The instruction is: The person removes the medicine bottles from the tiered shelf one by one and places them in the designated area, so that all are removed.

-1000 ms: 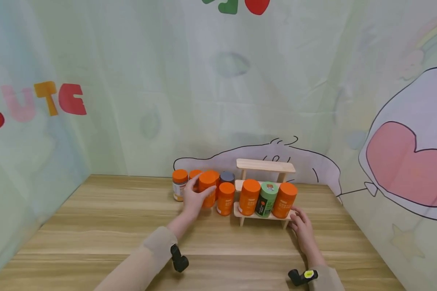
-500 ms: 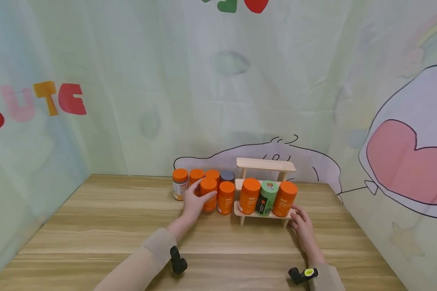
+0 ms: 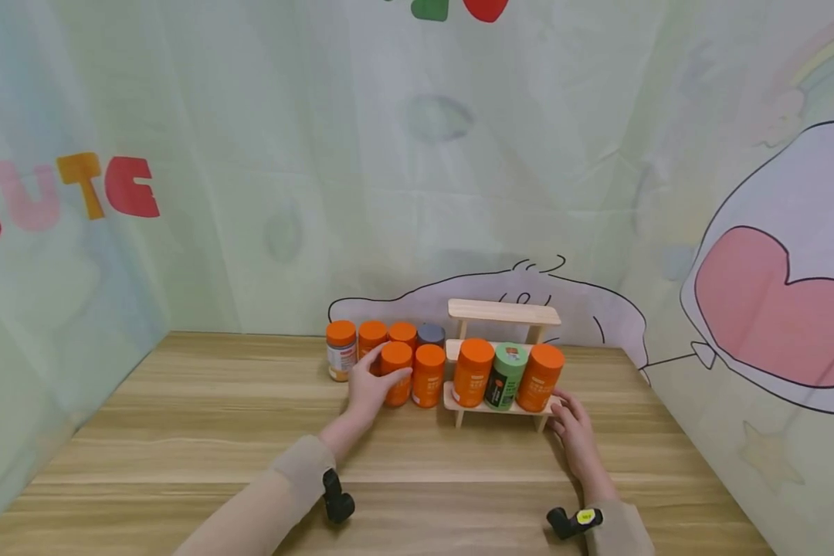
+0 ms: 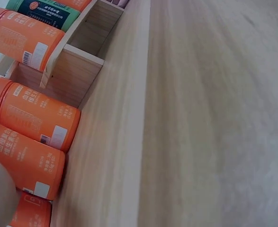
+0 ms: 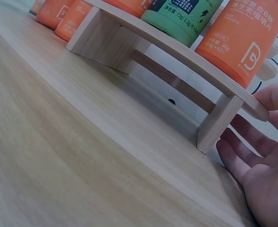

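In the head view my left hand point(image 3: 366, 392) grips an orange bottle point(image 3: 395, 357) that stands on the table, thumb on its near right side. Close by on its right is another orange bottle point(image 3: 428, 378). A stepped wooden rack point(image 3: 503, 313) stands to the right, its lowest step bearing an orange bottle point(image 3: 473, 374), a green bottle point(image 3: 505, 378) and a second orange one point(image 3: 541, 378). My right hand point(image 3: 577, 434) holds the rack's right end. In the right wrist view, the thumb lies at the board's end and the other fingers point(image 5: 240, 153) are below it.
Behind the gripped bottle stand an orange-capped bottle with a pale label point(image 3: 341, 351), two more orange bottles point(image 3: 372, 336) and a dark-capped one point(image 3: 431, 334). A printed curtain point(image 3: 285, 193) hangs along the table's back edge. The wooden tabletop point(image 3: 201, 432) extends left and forward.
The orange bottle in my left hand has come down onto the table, slightly nearer me, in line with the orange bottle on its right. My right hand stays at the rack's end.
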{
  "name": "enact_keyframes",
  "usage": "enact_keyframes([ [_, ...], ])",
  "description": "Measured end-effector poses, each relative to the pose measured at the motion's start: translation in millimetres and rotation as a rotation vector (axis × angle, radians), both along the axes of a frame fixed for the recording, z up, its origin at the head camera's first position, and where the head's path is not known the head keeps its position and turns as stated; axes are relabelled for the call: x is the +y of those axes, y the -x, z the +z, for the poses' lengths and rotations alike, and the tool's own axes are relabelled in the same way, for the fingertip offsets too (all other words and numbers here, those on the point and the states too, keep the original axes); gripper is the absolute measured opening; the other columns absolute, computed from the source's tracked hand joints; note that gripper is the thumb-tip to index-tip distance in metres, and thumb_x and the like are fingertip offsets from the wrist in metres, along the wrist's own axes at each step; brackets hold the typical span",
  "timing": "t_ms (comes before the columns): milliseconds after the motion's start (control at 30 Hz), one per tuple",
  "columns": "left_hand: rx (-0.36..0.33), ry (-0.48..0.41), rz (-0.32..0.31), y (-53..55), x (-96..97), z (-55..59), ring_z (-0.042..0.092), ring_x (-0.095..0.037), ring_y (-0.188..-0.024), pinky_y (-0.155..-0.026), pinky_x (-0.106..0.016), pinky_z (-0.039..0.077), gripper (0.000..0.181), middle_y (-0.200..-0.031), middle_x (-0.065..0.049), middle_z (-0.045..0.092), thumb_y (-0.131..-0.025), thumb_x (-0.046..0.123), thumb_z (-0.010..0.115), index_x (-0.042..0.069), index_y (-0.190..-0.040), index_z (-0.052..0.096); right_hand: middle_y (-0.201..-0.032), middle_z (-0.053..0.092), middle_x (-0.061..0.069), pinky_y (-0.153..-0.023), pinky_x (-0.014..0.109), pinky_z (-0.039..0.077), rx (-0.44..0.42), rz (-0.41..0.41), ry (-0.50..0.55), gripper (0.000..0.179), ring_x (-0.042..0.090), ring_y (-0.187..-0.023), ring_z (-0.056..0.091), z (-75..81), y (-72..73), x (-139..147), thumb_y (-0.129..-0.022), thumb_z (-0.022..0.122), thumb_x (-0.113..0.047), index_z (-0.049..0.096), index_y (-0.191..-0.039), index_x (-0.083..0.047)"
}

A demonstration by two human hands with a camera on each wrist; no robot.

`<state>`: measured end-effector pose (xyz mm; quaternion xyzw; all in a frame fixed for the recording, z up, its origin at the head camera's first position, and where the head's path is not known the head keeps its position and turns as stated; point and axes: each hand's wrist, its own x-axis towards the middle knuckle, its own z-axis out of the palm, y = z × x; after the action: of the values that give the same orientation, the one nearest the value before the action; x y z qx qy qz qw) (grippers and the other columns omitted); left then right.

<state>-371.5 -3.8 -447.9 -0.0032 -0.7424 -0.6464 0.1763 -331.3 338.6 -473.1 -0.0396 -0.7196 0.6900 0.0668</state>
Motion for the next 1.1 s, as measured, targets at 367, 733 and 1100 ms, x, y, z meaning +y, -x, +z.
enact_keyframes([
  [367, -0.015, 0.018, -0.01, 0.5, -0.6, -4.5, 0.051, -0.035, -0.13, -0.114, -0.05, 0.035, 0.065, -0.137, -0.02, 0.057, -0.078, 0.016, 0.083, 0.001, -0.135, 0.057, -0.142, 0.03, 0.017, -0.08, 0.011, 0.048, -0.002, -0.015, 0.02, 0.041, -0.004, -0.093, 0.049, -1.7, 1.4, -1, -0.103, 0.034, -0.009, 0.033, -0.141, 0.007],
  [733, -0.003, 0.008, -0.008, 1.7, 0.2, -8.1, 0.051, -0.034, -0.128, -0.112, -0.047, 0.038, 0.067, -0.139, -0.019, 0.054, -0.078, 0.015, 0.083, 0.002, -0.137, 0.053, -0.136, 0.033, 0.015, -0.08, 0.012, 0.048, 0.001, -0.01, 0.02, 0.041, -0.004, -0.093, 0.051, -2.9, 3.0, -2, -0.103, 0.036, -0.01, 0.034, -0.141, 0.007],
  [1100, 0.135, 0.058, 0.035, -4.1, 3.0, 2.3, 0.043, -0.033, -0.13, -0.113, -0.049, 0.034, 0.067, -0.14, -0.017, 0.048, -0.079, 0.015, 0.082, 0.003, -0.137, 0.051, -0.137, 0.033, 0.016, -0.081, 0.011, 0.048, -0.004, -0.018, 0.01, 0.043, -0.004, -0.094, 0.051, -2.3, 2.8, -1, -0.104, 0.035, -0.011, 0.033, -0.142, 0.006],
])
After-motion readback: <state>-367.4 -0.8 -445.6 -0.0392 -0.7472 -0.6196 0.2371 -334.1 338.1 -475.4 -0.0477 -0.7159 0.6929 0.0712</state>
